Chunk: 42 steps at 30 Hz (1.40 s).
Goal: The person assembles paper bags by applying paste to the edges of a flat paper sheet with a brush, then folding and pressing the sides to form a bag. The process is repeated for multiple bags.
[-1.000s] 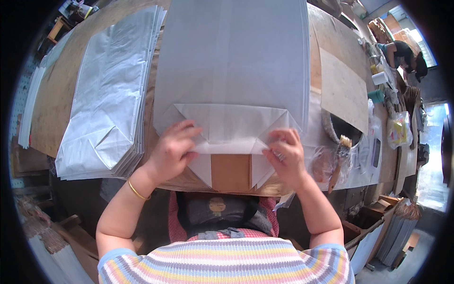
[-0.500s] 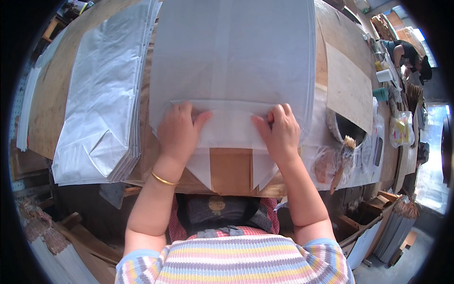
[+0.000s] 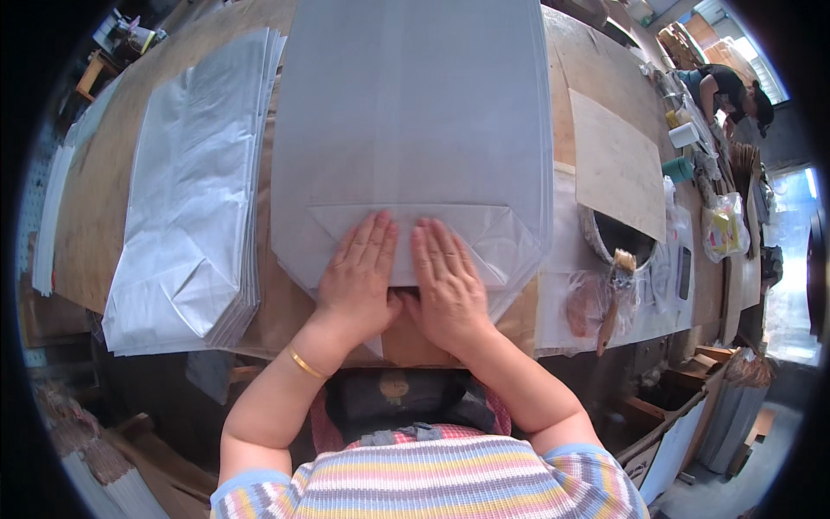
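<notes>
pale, diffuse daylight lies evenly over the whitish sheets (image 3: 411,112), and the silvery stack (image 3: 194,164) at left carries a crinkled sheen. the far-right opening (image 3: 791,268) glares bluish white. below the worktable (image 3: 86,233) it is dim. fisheye distortion bends straight edges toward a black rim, where small details look soft; the middle is fairly crisp.

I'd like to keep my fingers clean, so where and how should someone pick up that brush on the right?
The brush is probably best gripped by its wooden handle, with the right hand coming from the person's side. The slim handle points back toward the near edge of the table, while the bristles point away, toward the dark round container.
</notes>
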### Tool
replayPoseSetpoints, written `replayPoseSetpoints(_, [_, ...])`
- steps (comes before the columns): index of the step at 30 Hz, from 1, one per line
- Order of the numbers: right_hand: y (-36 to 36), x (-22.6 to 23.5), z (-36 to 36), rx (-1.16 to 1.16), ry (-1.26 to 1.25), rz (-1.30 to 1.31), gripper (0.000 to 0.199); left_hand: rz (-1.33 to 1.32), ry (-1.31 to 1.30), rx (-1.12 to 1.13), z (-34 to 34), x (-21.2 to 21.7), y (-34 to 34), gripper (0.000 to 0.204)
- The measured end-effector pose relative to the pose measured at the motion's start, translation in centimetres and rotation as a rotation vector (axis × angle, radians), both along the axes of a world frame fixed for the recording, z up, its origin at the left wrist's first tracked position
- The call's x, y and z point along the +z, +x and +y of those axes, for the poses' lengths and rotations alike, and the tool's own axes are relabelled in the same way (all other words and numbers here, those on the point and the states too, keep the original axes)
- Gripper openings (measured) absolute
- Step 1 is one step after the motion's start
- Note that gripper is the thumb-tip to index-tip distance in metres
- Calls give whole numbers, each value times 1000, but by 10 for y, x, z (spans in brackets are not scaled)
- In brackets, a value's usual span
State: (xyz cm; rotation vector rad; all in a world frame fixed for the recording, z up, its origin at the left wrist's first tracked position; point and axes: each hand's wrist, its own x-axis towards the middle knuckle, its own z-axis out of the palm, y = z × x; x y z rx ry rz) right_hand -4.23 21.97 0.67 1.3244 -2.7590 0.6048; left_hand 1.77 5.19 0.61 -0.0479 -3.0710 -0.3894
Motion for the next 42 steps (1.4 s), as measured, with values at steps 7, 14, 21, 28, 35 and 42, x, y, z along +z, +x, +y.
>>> replayPoseSetpoints(7, [-18, 13, 39, -64, -202, -181, 78, -255, -281, 163, 10, 21, -1, 87])
replayPoseSetpoints(14, [-25, 53, 58, -228, -547, -141, 51, 365, -326, -108, 35, -15, -29, 44])
replayPoseSetpoints(21, [-14, 48, 35, -6, -484, -228, 42, 374, -587, -115, -81, 83, 21, 31])
replayPoseSetpoints(28, [-12, 23, 27, -6, -416, -323, 38, 398, -617, 127, -203, 145, 141, 35])
replayPoseSetpoints(35, [-15, 20, 28, -47, -378, -371, 35, 144, -371, 138, -235, 75, 192, 44])
replayPoseSetpoints(42, [-46, 35, 62, -156, -296, -216, 39, 70, -459, 339, -132, 133, 144, 56])
